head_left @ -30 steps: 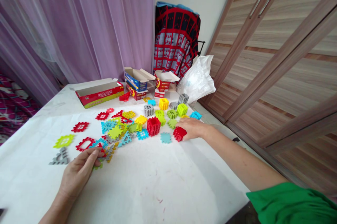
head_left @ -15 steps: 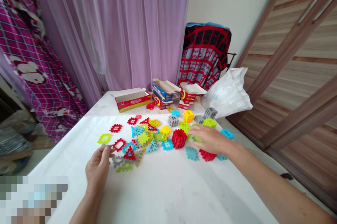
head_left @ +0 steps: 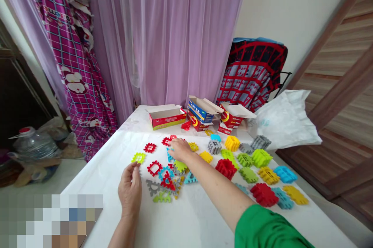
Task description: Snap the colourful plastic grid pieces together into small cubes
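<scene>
Right hand [head_left: 179,149] moved left onto flat lattice tiles [head_left: 167,170], grip unclear; left hand [head_left: 130,188] spread.

Yellow print on the red box [head_left: 167,117] at the desk's twelve o'clock edge, print on the blue box [head_left: 201,110] and red cartons [head_left: 231,118] beside it, all too small to read.

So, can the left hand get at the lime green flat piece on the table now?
Probably yes. The left hand lies just below the lime green flat piece, with only bare table between them, and nothing covers the piece.
</scene>
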The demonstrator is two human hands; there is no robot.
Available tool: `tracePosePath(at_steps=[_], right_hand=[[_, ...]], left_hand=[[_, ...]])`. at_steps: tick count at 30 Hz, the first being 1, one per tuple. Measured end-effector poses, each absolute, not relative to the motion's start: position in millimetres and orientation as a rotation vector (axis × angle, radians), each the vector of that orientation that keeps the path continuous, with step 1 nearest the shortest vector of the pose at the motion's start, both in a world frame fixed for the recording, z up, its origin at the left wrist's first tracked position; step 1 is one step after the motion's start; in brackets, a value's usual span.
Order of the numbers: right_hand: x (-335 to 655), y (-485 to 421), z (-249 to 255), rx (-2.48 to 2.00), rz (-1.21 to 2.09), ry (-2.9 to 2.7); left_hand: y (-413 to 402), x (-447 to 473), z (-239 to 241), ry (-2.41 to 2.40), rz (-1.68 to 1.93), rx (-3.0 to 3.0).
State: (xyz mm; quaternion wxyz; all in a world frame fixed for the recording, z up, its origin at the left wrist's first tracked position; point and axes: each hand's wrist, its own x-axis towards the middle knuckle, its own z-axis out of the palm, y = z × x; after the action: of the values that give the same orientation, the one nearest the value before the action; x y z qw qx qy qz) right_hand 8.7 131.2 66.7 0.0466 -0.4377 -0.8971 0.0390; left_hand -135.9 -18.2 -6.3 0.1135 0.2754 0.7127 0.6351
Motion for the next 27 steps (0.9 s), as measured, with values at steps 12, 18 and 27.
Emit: tracePosePath(at_steps=[12,18,27], right_hand=[[-40,172,46,-1.567,0.236,-2.622],[-20,173,61,-1.541,0.431,-2.358],[58,79,40,-1.154,1.375,-1.558]], left_hand=[[-12,-133,-18,1.952,1.944,0.782],[-11,-130,-16,2.001,1.952,0.927],[-16,-98,0,1.792,1.66,1.231]])
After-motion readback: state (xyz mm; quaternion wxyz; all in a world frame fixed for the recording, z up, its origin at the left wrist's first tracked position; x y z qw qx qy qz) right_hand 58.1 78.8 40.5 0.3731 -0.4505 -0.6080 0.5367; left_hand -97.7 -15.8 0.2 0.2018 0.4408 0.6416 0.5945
